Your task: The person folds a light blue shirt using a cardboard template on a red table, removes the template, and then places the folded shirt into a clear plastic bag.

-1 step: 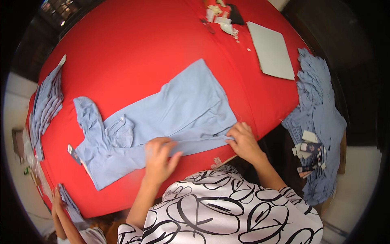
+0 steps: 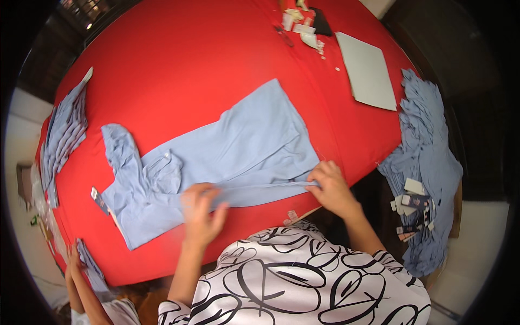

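A light blue shirt (image 2: 238,146) lies flat on the red table (image 2: 179,59), its collar to the left and its hem to the right. The near side of the shirt is folded inward in a long strip. My left hand (image 2: 203,214) grips this folded edge near the middle. My right hand (image 2: 330,187) holds the same edge at the hem corner, close to the table's near rim. A small dark tag (image 2: 99,199) hangs off the sleeve at the left.
Folded blue shirts (image 2: 62,135) are stacked at the table's left edge. A heap of blue shirts (image 2: 428,157) with loose tags (image 2: 414,208) sits to the right. A grey board (image 2: 367,70) and small items (image 2: 303,24) lie far. Another person's hand (image 2: 76,265) holds blue cloth lower left.
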`<state>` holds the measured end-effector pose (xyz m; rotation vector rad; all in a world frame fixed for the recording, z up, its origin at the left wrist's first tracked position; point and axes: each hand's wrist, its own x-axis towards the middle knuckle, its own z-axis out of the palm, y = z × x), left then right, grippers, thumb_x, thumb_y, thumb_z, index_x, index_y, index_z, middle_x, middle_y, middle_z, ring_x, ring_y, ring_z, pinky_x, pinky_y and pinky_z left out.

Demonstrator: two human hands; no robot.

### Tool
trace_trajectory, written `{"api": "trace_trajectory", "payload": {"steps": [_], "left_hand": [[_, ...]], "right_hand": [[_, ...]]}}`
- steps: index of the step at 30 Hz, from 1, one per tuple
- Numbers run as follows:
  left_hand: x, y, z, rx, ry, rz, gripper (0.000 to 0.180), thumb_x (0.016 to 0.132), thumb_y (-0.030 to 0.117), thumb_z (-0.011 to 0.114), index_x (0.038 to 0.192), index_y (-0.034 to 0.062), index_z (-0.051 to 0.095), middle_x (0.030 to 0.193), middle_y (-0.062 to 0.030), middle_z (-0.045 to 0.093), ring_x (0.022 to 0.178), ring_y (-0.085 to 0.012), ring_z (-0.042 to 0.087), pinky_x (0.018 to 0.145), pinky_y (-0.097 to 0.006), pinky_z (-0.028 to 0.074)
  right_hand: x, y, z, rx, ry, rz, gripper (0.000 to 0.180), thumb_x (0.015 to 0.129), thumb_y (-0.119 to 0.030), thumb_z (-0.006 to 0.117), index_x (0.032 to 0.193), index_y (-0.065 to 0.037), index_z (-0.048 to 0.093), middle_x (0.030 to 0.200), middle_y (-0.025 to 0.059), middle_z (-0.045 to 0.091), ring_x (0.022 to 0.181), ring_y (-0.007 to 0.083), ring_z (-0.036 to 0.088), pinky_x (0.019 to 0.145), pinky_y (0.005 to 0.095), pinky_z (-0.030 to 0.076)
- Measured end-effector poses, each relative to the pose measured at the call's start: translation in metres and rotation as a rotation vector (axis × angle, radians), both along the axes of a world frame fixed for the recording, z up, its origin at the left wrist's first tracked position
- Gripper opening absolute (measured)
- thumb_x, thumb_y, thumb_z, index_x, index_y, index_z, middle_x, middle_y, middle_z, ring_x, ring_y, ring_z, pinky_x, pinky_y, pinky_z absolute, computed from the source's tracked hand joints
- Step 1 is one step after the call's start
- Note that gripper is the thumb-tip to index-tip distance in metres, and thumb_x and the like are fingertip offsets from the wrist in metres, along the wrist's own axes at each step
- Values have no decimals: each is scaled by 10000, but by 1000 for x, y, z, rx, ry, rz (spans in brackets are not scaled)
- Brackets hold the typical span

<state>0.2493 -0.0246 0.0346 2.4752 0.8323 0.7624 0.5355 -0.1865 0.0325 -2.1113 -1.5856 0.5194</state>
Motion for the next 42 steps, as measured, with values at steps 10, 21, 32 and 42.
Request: {"api": "trace_trajectory", "payload": {"steps": [10,21,32,42], "left_hand": [[-195,90,-56,-73,88,761,487,845,146,662,1305,50,533,1383,-160,460,1312,-329,386,1108,-431,304],[-208,105,-73,188,166,854,382,845,252,721,1167,72,621,1214,-134,553,1163,-329,491,1006,-445,370],[-204,104,-71,137,120,925,372,854,220,699,1172,46,615,1216,-166,542,1165,-341,487,1006,-446,376],[-189,107,-65,85,87,917,369,844,160,685,1180,36,598,1234,-157,524,1184,-330,471,1027,-447,363]], "right_hand": [[55,150,26,305,-138,-145,240,862,-48,613,1101,-55,595,1076,92,607,966,234,574,857,355,454],[17,110,-50,101,-471,-105,582,956,-358,554,1465,-115,412,1546,162,319,1455,324,246,1169,579,92],[71,86,-35,102,-349,-316,352,938,-200,580,1253,-50,624,1402,163,501,1331,355,403,1116,505,276],[237,282,10,614,-148,-427,226,909,-105,583,1089,-32,699,1096,174,656,988,314,631,873,383,488]]}}
